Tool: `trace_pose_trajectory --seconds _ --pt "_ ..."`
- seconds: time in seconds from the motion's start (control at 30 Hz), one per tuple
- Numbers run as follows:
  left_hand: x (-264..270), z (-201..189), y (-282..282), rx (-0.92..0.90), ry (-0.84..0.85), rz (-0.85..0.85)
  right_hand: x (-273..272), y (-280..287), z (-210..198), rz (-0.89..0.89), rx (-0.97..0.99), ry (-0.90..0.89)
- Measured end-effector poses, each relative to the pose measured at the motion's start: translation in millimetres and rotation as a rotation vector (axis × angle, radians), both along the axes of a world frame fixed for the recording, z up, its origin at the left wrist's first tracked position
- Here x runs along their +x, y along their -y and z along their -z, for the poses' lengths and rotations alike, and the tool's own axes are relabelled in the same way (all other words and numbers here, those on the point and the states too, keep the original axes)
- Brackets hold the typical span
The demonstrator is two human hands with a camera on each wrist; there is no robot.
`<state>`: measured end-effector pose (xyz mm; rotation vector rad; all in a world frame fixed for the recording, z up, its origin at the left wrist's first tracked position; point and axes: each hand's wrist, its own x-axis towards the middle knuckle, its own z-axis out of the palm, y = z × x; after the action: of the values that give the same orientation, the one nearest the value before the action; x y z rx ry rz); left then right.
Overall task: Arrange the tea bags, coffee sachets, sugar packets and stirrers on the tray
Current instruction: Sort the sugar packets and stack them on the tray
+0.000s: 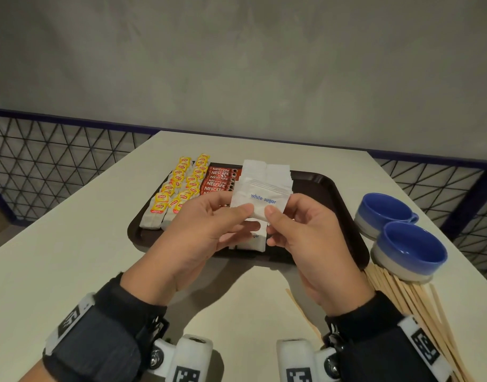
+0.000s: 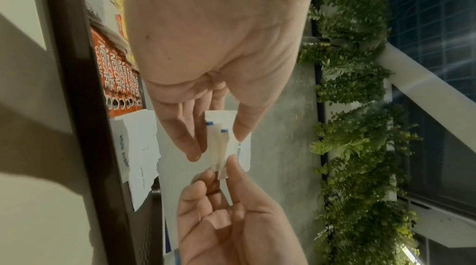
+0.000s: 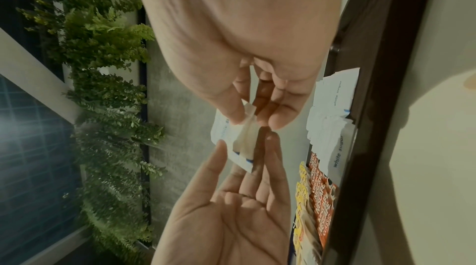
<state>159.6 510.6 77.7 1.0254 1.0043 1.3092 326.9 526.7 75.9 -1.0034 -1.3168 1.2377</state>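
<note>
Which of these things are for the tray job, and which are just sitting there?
For the job:
tray
tea bags
coffee sachets
sugar packets, pinched by the left hand and right hand
stirrers, off the tray

Just sitting there:
two blue cups
table

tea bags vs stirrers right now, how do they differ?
Place: the tea bags lie on the tray; the stirrers lie on the table, off the tray, beside the near blue cup.
Order: the tea bags sit in two neat overlapping rows; the stirrers are a loose fanned pile.
Look: the tea bags are white with yellow tags; the stirrers are thin bare wood.
Shared: neither is in a hand.
</note>
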Motion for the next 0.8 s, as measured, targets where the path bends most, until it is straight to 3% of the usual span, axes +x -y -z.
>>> trace_pose_trajectory --seconds 0.43,0.67,0.8 --pt "1 1 -1 0.029 0.023 -0.005 -1 -1 2 -0.003 0.034 0.040" --pt "0 -1 0 0.011 0.001 0.013 0 0 -1 0.001 0.013 -0.027" --pt "2 -3 1 -0.021 -0.028 0.031 6 0 -10 -0.021 0.034 0.035"
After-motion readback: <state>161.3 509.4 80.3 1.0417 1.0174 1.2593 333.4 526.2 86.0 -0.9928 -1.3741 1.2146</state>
